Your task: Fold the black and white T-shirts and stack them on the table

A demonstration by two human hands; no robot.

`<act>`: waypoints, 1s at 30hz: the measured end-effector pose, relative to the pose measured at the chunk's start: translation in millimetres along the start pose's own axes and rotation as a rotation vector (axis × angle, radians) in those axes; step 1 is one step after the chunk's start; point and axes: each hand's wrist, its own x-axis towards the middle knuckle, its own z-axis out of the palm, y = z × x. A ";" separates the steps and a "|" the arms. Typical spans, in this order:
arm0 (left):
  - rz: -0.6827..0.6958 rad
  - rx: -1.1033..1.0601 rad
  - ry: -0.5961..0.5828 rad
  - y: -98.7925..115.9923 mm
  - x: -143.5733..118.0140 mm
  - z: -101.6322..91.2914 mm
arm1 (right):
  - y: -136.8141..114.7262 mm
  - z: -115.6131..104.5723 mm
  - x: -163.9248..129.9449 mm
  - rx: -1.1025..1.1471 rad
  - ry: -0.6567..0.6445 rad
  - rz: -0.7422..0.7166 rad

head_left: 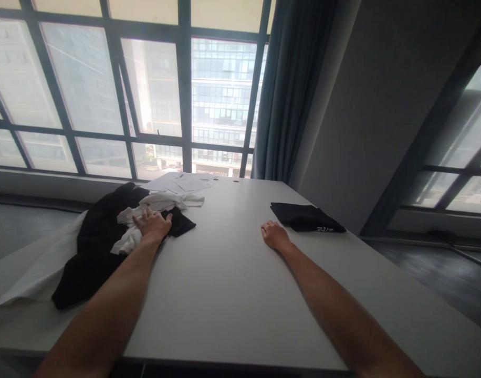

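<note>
The left hand (pixel 153 224), fingers spread, presses on a soft, light white garment (pixel 146 210) at centre left. Best taken by a bunched fold, I think. The right hand (pixel 274 234) lies loosely curled and empty on the table (pixel 225 294).

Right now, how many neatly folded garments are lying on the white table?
1. The folded black garment with white print lies near the right edge of the white table, beside the right hand. The crumpled black and white clothes pile under the left hand may hide others.
</note>
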 end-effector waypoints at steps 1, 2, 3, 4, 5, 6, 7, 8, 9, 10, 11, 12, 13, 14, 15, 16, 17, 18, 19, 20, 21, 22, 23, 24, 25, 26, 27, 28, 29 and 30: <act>-0.038 -0.010 -0.020 -4.1 3.9 0.7 | 0.7 0.1 0.0 -0.002 0.000 -0.001; -0.065 -0.028 -0.037 -7.4 7.1 1.4 | 0.9 0.2 0.1 -0.004 0.000 -0.002; -0.080 -0.053 -0.045 -9.6 9.4 1.8 | 0.8 0.3 0.1 -0.005 0.001 -0.005; -0.084 -0.084 -0.042 -10.7 10.7 1.8 | 0.7 0.3 0.2 -0.005 0.003 -0.008; -0.078 -0.118 -0.027 -10.7 11.1 1.1 | 0.5 0.4 0.3 -0.005 0.004 -0.011; -0.067 -0.155 -0.010 -10.0 10.8 -0.3 | 0.4 0.4 0.5 -0.005 0.006 -0.014; -0.051 -0.193 0.010 -8.6 9.8 -2.3 | 0.5 0.6 0.7 -0.005 0.008 -0.017; -0.031 -0.230 0.030 -6.7 8.4 -4.8 | 0.7 0.8 0.9 -0.005 0.009 -0.020; -0.008 -0.266 0.046 -4.4 6.7 -7.5 | 0.9 1.1 1.2 -0.006 0.010 -0.022; 0.020 -0.298 0.060 -1.7 4.7 -10.2 | 1.3 1.4 1.5 -0.006 0.009 -0.024; 0.055 -0.329 0.074 1.7 2.4 -12.6 | 1.7 1.6 1.8 -0.005 0.009 -0.025; 0.099 -0.360 0.086 6.0 -0.4 -14.5 | 2.1 1.9 2.1 -0.003 0.010 -0.023; 0.155 -0.393 0.095 11.4 -3.9 -15.8 | 2.4 1.9 2.3 0.000 0.011 -0.023; 0.227 -0.430 0.098 18.1 -8.7 -16.4 | 2.6 1.8 2.3 0.005 0.012 -0.022; 0.312 -0.472 0.094 26.3 -15.1 -16.5 | 2.5 1.5 2.1 0.013 0.016 -0.022; 0.409 -0.519 0.081 35.9 -23.6 -16.3 | 2.0 0.9 1.5 0.025 0.024 -0.024; 0.522 -0.567 0.053 46.8 -34.2 -16.1 | 0.6 0.0 0.7 0.041 0.038 -0.032; 0.642 -0.616 0.014 58.5 -47.0 -16.4 | -1.7 -1.1 -0.5 0.065 0.055 -0.050; 0.772 -0.660 -0.032 70.6 -61.4 -17.5 | -5.2 -2.3 -2.0 0.098 0.077 -0.082; 0.916 -0.689 -0.092 82.4 -76.7 -19.5 | -10.1 -3.6 -3.7 0.143 0.102 -0.127; 1.031 -0.718 -0.130 93.2 -92.0 -22.4 | -16.3 -4.8 -5.3 0.198 0.131 -0.186; 1.138 -0.736 -0.168 102.5 -106.0 -26.1 | -23.6 -5.8 -6.9 0.261 0.156 -0.258; 1.222 -0.746 -0.193 109.8 -117.6 -30.0 | -31.8 -6.5 -8.1 0.326 0.174 -0.341; 1.277 -0.752 -0.200 114.6 -126.1 -33.8 | -40.2 -6.9 -8.9 0.388 0.184 -0.425; 1.315 -0.749 -0.204 117.0 -130.9 -36.9 | -48.3 -7.0 -9.2 0.447 0.187 -0.495; 1.333 -0.737 -0.200 116.9 -131.9 -38.8 | -55.6 -6.7 -9.0 0.505 0.188 -0.548; 1.333 -0.715 -0.193 114.6 -129.4 -39.4 | -61.4 -6.2 -8.4 0.565 0.189 -0.582; 1.322 -0.681 -0.187 110.5 -124.0 -38.6 | -65.5 -5.4 -7.5 0.628 0.194 -0.595; 1.297 -0.637 -0.181 105.1 -116.5 -36.6 | -67.5 -4.4 -6.3 0.688 0.205 -0.583; 1.257 -0.584 -0.174 98.9 -107.9 -33.7 | -67.7 -3.3 -5.0 0.741 0.218 -0.551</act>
